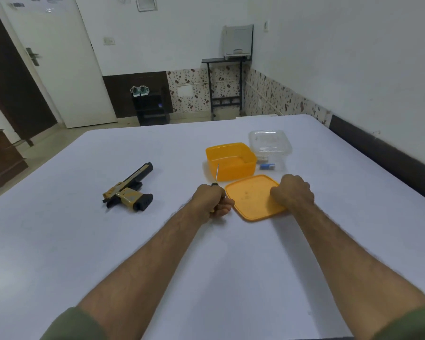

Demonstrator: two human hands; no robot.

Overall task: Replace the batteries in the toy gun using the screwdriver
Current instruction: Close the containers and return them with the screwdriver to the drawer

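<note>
my left hand (pixel 212 198) was curled round the handle of the screwdriver (pixel 217 174), holding it firmly; the thin metal shaft pointed up and away from me, its tip in front of the near wall of the orange box (pixel 231 161). my right hand (pixel 292 191) rested on the orange lid (pixel 252 198), which lay flat on the table (pixel 108 241) just beside the box on my side. the fingers of this hand were bent under, knuckles up — whether they gripped the lid edge or only pressed on it, i cannot tell.

the toy gun (pixel 129 190) lay on its side on the table, well apart from both hands, to the left. it was black with yellow-tan parts, the barrel pointing away and to the right, the grip toward me.

behind the orange box and touching it stood a clear plastic container (pixel 270 146). inside it i saw a small blue and white thing (pixel 267 166) — perhaps a battery, but it was too small to be sure.

both my forearms were bare, with green sleeves (pixel 74 325) at the bottom edge of the view.
</note>
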